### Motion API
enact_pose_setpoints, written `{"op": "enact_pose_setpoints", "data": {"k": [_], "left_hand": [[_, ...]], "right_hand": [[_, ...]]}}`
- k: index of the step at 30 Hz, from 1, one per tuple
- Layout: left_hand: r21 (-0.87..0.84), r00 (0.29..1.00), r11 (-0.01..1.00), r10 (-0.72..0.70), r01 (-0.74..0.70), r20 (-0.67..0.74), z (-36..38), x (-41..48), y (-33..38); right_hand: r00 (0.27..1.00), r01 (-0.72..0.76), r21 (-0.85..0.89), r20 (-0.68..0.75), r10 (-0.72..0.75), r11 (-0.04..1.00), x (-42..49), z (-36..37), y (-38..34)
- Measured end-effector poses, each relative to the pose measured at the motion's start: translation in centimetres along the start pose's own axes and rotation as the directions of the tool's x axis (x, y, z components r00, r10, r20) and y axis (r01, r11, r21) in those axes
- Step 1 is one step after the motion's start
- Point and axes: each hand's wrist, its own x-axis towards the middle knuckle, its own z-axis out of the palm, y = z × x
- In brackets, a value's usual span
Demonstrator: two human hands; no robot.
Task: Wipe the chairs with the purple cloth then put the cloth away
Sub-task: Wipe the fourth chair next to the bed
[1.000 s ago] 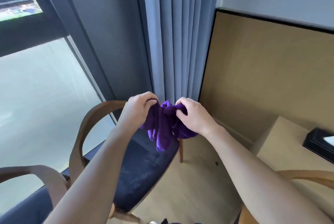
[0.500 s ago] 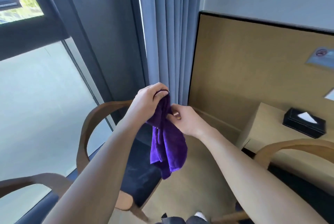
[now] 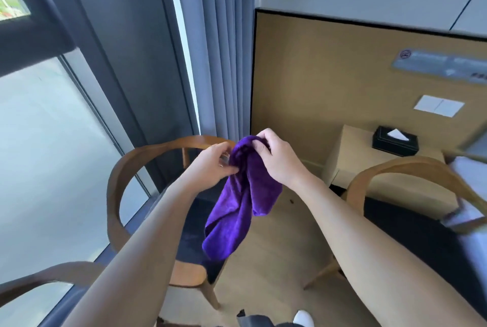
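The purple cloth [image 3: 239, 202] hangs in the air in front of me, bunched at its top and drooping in long folds. My right hand [image 3: 274, 158] grips the top of the bundle from the right. My left hand [image 3: 213, 162] pinches the cloth's upper left edge. Below the cloth stands a wooden chair [image 3: 123, 168] with a curved backrest and a dark seat, beside the window. A second chair [image 3: 400, 171] of the same kind stands at the right, with my right forearm crossing its dark seat. The armrest of a third chair [image 3: 39, 279] shows at the lower left.
A beige side table [image 3: 350, 147] by the wall carries a black tissue box [image 3: 394, 140]. Grey curtains [image 3: 224, 44] hang behind the left chair, next to a large window [image 3: 47, 155]. Bare wooden floor [image 3: 271, 260] lies between the two chairs.
The view swung right, bringing the second chair and the table further in. My right hand rose to grip the cloth's top while my left hand slid to its left edge.
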Motion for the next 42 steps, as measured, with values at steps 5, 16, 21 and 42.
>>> {"op": "enact_pose_setpoints", "data": {"k": [5,16,21,42], "left_hand": [[-0.086,0.988,0.996,0.019,-0.032,-0.151,-0.6,-0.5,0.8],[-0.201,0.930,0.922,0.283,-0.332,-0.236,-1.2,-0.9,6.0],[-0.295,0.960,0.914,0.258,-0.279,-0.109,-1.6,-2.0,5.9],[-0.367,0.937,0.867,-0.349,0.335,0.031,5.4,3.2,4.5]], "right_hand": [[0.997,-0.023,0.012,0.076,0.022,1.000,-2.3,-1.2,-0.3],[0.821,-0.570,0.261,0.199,0.535,0.779,-3.4,1.6,1.8],[0.885,-0.454,0.601,0.218,0.412,0.658,-2.6,1.5,0.5],[0.934,-0.255,0.663,-0.018,0.356,0.704,-0.4,-4.4,1.8]]}}
